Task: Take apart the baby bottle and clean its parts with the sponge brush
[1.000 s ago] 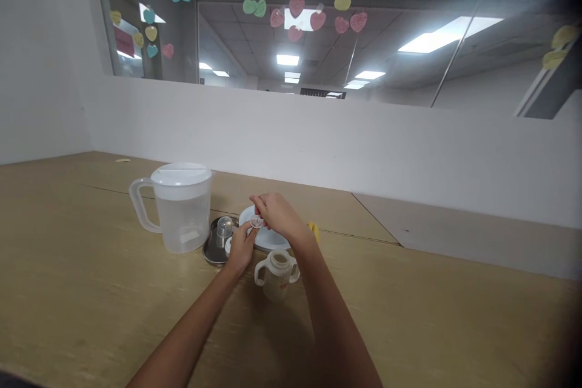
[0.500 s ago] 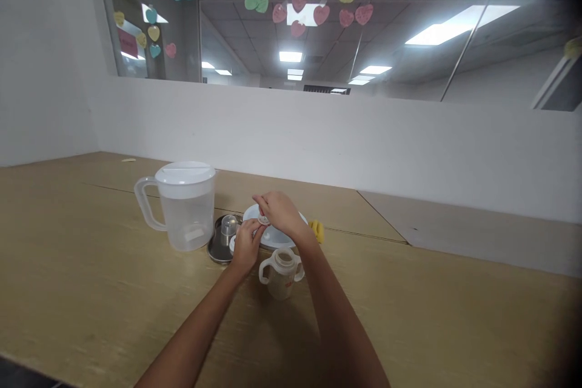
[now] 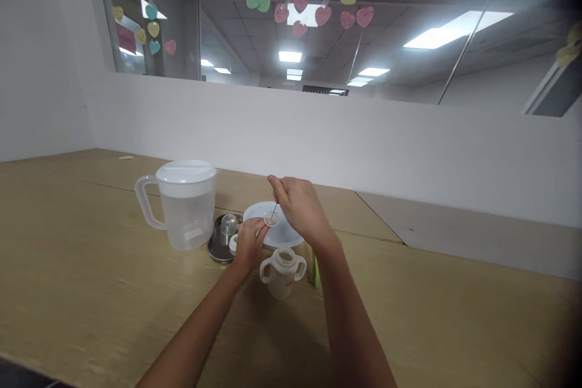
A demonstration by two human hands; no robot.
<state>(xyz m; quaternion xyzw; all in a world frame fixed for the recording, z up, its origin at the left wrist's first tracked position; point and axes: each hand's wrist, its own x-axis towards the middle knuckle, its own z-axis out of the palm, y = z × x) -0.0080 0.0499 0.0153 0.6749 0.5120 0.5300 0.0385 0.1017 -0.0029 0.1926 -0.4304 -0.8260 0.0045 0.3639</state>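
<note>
My left hand (image 3: 246, 247) pinches a small round translucent disc (image 3: 270, 220) above a white plate (image 3: 284, 231). My right hand (image 3: 297, 206) is raised over it, fingers pinched on a thin stick or brush whose tip reaches down to the disc. Just in front of both hands stands a small two-handled baby bottle (image 3: 282, 272) with no lid. Beside my left hand a small round white part lies near the edge of a metal dish (image 3: 216, 245).
A clear plastic jug (image 3: 184, 204) with a white lid stands at the left. The metal dish holds a clear dome cap (image 3: 227, 225). A green-yellow item (image 3: 315, 273) shows behind my right forearm. A white partition wall runs along the wooden table's far side.
My right hand has risen up and to the right, drawing the thin stick out above the disc. My left hand stays put with the disc. The camera has shifted slightly.
</note>
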